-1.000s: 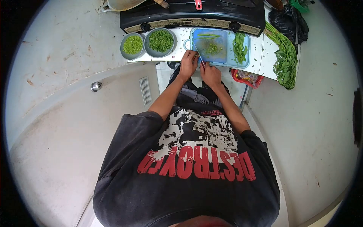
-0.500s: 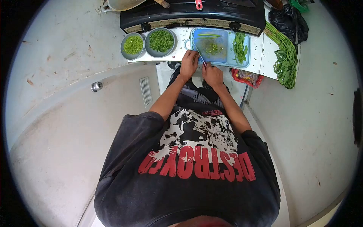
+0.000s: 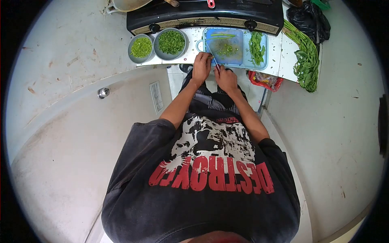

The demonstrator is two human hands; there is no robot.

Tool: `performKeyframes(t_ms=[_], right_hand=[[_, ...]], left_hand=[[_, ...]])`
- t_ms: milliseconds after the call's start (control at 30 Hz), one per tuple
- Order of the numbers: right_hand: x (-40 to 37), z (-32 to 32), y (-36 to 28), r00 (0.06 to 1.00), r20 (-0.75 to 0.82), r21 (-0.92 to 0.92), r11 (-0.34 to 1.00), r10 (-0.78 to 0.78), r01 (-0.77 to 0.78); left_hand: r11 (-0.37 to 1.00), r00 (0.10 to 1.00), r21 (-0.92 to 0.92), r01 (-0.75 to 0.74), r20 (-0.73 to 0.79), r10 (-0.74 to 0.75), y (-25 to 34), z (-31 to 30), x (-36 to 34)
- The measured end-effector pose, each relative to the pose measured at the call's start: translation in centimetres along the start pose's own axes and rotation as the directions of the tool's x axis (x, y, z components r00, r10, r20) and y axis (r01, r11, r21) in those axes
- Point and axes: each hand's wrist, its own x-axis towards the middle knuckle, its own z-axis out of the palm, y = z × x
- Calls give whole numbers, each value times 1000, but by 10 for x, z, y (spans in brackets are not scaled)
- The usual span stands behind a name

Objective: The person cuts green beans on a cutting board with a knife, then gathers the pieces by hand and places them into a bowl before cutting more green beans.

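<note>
A blue cutting board (image 3: 238, 56) lies at the counter's front edge. My right hand (image 3: 227, 79) is closed around the dark red handle of a knife (image 3: 214, 59); its thin blade slants up and left over the board. At the board's lower left corner, my left hand (image 3: 201, 67) has its fingers curled close beside the blade, and what they hold is hidden. Chopped green bits (image 3: 227, 50) are scattered mid-board. Above them lie a few green stalks (image 3: 223, 35). Leafy greens (image 3: 256, 48) rest in the board's lighter right section.
Left of the board stand a bowl of pale green chopped pieces (image 3: 141, 47) and a bowl of darker chopped greens (image 3: 171, 43). Behind is a black stove (image 3: 202, 16). A long leafy bunch (image 3: 306, 62), a black plastic bag (image 3: 310, 22) and a red container (image 3: 265, 81) are to the right.
The view has shifted slightly. My right hand and the knife have moved a little to the left; my left hand stays by the board's corner.
</note>
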Motion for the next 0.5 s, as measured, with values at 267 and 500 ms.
performKeyframes(t_ms=[267,500], right_hand=[[2,4,3,1000,-1,37,999,14,-14],[1,1,3,1000,-3,20,1000,3,-3]], left_hand=[[996,1000,-83,19,11,-18,-1,-3,-4],[988,998,-143,65,29,-61,7,-7,-3]])
